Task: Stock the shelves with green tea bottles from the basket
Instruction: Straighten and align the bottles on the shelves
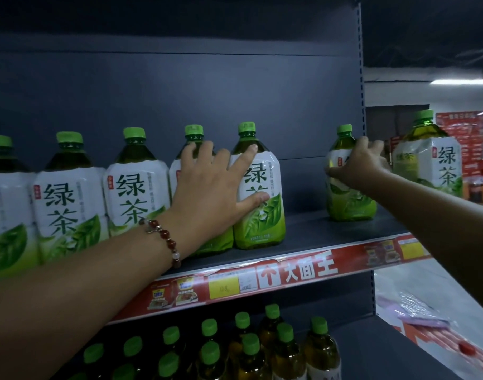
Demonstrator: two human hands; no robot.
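Seen from the head camera, a person stocks a dark upper shelf [311, 231] with green tea bottles. The left hand [207, 185], a bead bracelet [163, 237] at its wrist, lies spread with fingers [251, 149] apart against the last two bottles of a row [70, 193], the thumb and forefinger on the end bottle [258, 215]. The right hand [358, 165] has its fingers curled and clamped around the shoulder of a lone bottle [347, 196] standing well apart from the row, near the shelf's right upright. The basket is not in view. More green-capped bottles [276, 344] fill the shelf below. To finish this step cleanly, the lone bottle would best be slid upright along the shelf until it touches the end bottle, label turned forward like the others, while the left hand steadies the row against tipping.
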